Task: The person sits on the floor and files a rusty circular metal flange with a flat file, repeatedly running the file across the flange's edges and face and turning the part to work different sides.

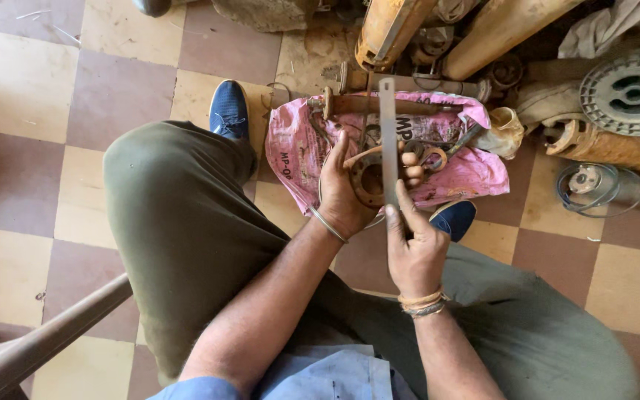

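The right hand (415, 248), low in the frame's centre, grips a flat metal strip (388, 141). The left hand (344, 194) clasps a rusty ring-shaped part (368, 178), possibly a flange, above the pink sack (461, 174).

Head cam, one view, steep look-down

Cam sits above seated person's lap, faces down & slightly fwd; near range on both hands at frame centre, knees either side, checkered floor (31, 89) around, metal parts (631, 89) along top edge; no 2nd view to overlap
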### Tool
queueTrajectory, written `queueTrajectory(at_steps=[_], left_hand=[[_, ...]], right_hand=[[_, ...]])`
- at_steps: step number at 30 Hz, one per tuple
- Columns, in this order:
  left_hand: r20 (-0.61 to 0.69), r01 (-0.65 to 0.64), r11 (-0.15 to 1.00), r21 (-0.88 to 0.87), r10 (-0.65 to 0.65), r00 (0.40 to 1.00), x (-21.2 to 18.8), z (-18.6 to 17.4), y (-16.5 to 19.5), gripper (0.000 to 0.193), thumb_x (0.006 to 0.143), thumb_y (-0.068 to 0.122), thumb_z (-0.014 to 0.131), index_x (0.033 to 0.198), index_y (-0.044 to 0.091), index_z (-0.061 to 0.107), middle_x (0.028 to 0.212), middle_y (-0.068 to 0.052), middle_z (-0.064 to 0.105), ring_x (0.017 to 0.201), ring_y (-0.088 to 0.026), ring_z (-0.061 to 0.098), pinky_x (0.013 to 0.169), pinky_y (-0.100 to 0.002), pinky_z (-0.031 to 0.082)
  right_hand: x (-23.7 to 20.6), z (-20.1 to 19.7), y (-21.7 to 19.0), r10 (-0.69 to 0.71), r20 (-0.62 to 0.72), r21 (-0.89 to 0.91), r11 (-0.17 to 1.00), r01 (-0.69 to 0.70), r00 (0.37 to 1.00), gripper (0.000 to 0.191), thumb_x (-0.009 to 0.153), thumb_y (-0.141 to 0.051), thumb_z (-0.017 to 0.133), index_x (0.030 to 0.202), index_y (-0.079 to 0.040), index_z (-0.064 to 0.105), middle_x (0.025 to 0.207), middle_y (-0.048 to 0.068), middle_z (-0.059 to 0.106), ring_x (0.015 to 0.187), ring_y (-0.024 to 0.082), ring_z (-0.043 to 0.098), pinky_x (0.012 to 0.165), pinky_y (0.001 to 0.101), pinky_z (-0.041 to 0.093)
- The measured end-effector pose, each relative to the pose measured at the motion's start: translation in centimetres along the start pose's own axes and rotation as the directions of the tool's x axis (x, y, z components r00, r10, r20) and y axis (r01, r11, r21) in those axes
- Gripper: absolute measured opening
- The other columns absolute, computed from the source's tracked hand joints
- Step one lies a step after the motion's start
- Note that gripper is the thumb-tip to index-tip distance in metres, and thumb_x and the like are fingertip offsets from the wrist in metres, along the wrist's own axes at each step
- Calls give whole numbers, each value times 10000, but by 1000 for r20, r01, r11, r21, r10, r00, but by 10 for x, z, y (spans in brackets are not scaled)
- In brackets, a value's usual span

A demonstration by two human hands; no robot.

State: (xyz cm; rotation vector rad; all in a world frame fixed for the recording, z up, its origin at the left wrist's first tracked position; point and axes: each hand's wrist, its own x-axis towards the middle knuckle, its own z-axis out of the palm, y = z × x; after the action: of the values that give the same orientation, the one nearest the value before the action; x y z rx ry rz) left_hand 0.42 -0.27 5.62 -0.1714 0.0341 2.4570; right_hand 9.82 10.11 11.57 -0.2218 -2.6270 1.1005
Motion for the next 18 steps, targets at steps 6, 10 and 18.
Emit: queueTrajectory(at_steps=[6,10,18], left_hand=[[-231,41,998,55,-27,973,1,0,1,965,1042,807,272,1316,-61,594,1172,-223,705,1058,-354,695,971,-482,557],[-287,57,996,74,-33,957,2,-1,2,993,920,830,245,1206,-40,630,1096,-230,730,987,-360,711,926,-493,581],[-456,75,988,133,-6,890,4,-3,5,990,998,819,262,1288,-56,624,1130,-210,708,1000,-340,691,916,-475,561]], right_hand=[[6,5,-1,0,-81,-131,991,-11,997,402,1027,-110,701,1426,-92,658,771,228,642,558,278,512,561,387,459],[0,11,2,-143,-50,-179,975,132,988,413,981,-94,685,1393,-96,672,777,217,678,609,315,661,601,411,497],[2,19,-5,-62,-73,-201,979,46,995,389,1015,-70,699,1403,-81,673,818,256,667,626,371,628,605,420,490]])
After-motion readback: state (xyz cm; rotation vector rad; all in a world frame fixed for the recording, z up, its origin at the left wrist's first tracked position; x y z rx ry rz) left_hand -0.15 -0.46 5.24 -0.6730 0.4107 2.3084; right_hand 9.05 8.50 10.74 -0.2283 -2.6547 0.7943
